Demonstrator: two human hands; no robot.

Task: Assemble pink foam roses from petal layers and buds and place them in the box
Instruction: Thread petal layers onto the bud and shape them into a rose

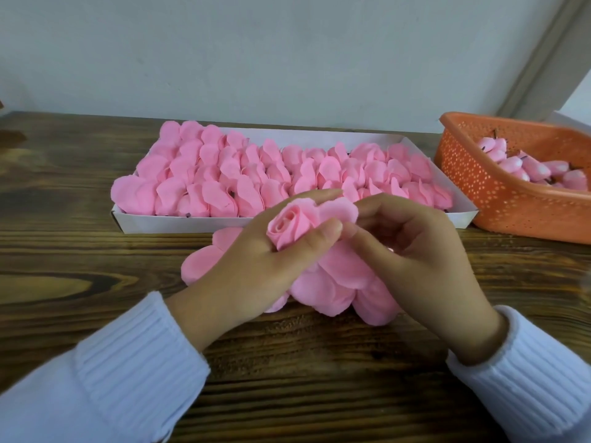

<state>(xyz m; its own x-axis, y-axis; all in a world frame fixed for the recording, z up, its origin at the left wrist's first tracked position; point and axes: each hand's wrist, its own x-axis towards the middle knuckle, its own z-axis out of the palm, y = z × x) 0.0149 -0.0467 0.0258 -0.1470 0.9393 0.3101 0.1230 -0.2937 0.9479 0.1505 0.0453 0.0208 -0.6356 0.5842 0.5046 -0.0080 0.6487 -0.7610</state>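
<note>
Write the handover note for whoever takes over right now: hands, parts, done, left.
Left hand grips the bud, a rolled rose centre. Right hand pinches the petal layer beside it.
Loose petals lie on the table under both hands; spare buds sit in the orange basket at right.
White box behind already holds rows of pink foam pieces.
Left: finish wrapping this rose, set it in the box.

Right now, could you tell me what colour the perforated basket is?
The basket is orange; head view.
</note>
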